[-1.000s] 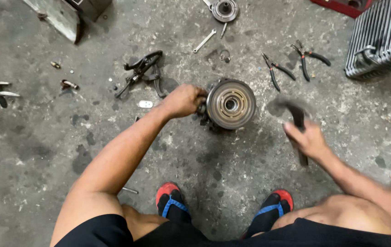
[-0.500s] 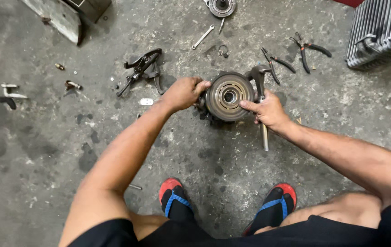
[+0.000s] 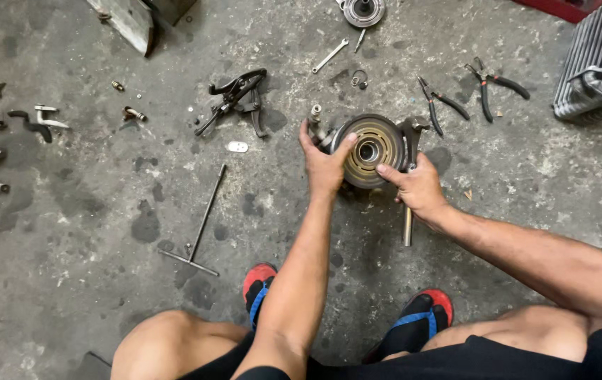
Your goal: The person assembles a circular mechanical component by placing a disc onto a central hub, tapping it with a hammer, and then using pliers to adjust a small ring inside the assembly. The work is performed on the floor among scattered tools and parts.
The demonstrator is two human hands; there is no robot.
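Both hands grip: left hand [image 3: 323,163] the round pulley [image 3: 371,149], right hand [image 3: 419,188] a hammer [image 3: 408,218].

Your left hand [image 3: 323,163] grips the left edge of the round metal pulley hub [image 3: 371,149] standing on the stained concrete floor [image 3: 90,281], thumb laid across its face. Your right hand [image 3: 419,188] presses the hub's right side – and holds a hammer [image 3: 409,176] against it, handle pointing down towards your feet. Just left of the hub lies a black puller [image 3: 236,98]; nearer your knees, a T-handle wrench [image 3: 199,229]. Two pairs of pliers [image 3: 438,103] lie beyond the hub, to the right, beside a finned radiator [image 3: 600,60]. A small spanner [image 3: 330,55] rests further up.
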